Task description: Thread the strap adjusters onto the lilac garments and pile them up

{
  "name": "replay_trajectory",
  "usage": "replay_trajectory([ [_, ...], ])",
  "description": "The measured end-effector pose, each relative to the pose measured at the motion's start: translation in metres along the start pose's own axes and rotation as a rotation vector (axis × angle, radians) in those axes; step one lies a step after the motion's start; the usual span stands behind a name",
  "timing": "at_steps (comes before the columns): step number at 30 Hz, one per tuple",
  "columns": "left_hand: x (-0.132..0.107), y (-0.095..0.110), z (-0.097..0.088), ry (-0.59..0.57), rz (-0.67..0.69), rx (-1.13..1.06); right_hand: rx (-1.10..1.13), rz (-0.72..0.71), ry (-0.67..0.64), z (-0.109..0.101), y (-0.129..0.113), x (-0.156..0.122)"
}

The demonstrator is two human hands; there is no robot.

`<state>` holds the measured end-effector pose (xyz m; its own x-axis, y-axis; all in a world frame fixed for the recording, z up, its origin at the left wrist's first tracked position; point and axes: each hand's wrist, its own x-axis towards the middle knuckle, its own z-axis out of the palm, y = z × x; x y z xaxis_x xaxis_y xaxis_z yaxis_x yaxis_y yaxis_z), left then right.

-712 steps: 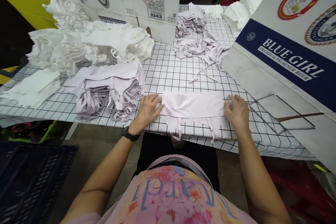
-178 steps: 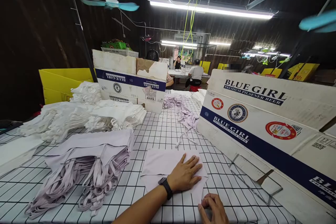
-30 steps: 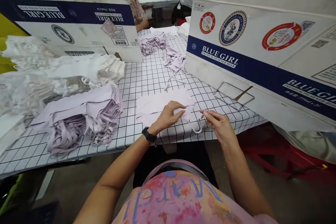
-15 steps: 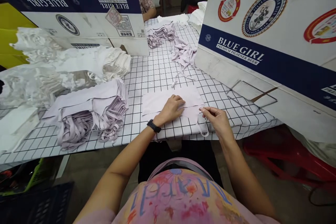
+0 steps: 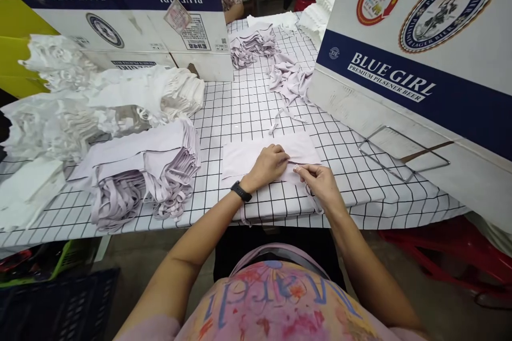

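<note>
A pale lilac fabric panel (image 5: 244, 157) lies flat on the checked tablecloth in front of me, with a thin strap hanging from its near right side. My left hand (image 5: 269, 164) rests on the panel with fingers curled, its thumb and fingertips at the panel's near edge. Close by on the right, my right hand (image 5: 318, 178) pinches the edge of the lilac fabric between thumb and forefinger. The strap trails below that hand, partly hidden. To the left sits a stack of lilac pieces (image 5: 116, 152) with bunched straps toward me.
White fabric piles (image 5: 148, 88) stand behind the lilac stack. One cardboard box (image 5: 140, 26) stands at the back left, another box (image 5: 384, 26) leans at the right with a wire frame (image 5: 404, 154) against it. Loose lilac pieces (image 5: 292, 77) lie farther back. A red stool (image 5: 440, 256) is below right.
My right hand has moved left along the near edge, closer to my left hand, drawing the strap with it. My left hand stays on the panel. The view has shifted slightly.
</note>
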<state>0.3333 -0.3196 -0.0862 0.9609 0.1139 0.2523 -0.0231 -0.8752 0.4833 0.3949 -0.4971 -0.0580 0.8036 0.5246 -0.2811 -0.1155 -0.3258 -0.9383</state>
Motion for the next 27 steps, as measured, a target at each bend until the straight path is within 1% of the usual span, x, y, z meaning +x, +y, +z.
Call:
replay_trajectory([
  [4, 0.003, -0.003, 0.0, 0.024, -0.052, -0.094, -0.03, 0.019, -0.009, 0.006, -0.002, 0.006],
  [9, 0.004, -0.004, -0.002, 0.008, -0.074, -0.126, -0.141, -0.073, -0.004, 0.011, 0.001, 0.016],
  [12, 0.005, -0.003, -0.002, 0.002, -0.078, -0.131, -0.188, -0.082, -0.002, 0.012, 0.002, 0.02],
  [14, 0.005, -0.003, -0.002, -0.007, -0.059, -0.105, -0.206, -0.093, -0.001, 0.012, 0.002, 0.022],
  [17, 0.005, -0.004, -0.001, -0.021, 0.003, -0.05, -0.226, -0.11, -0.008, 0.011, 0.003, 0.024],
  [22, 0.005, -0.004, -0.002, -0.048, 0.107, 0.033, -0.261, -0.105, -0.056, 0.007, 0.004, 0.029],
  [27, 0.004, -0.002, -0.003, -0.063, 0.165, 0.103, -0.238, -0.11, -0.107, 0.004, 0.0, 0.031],
])
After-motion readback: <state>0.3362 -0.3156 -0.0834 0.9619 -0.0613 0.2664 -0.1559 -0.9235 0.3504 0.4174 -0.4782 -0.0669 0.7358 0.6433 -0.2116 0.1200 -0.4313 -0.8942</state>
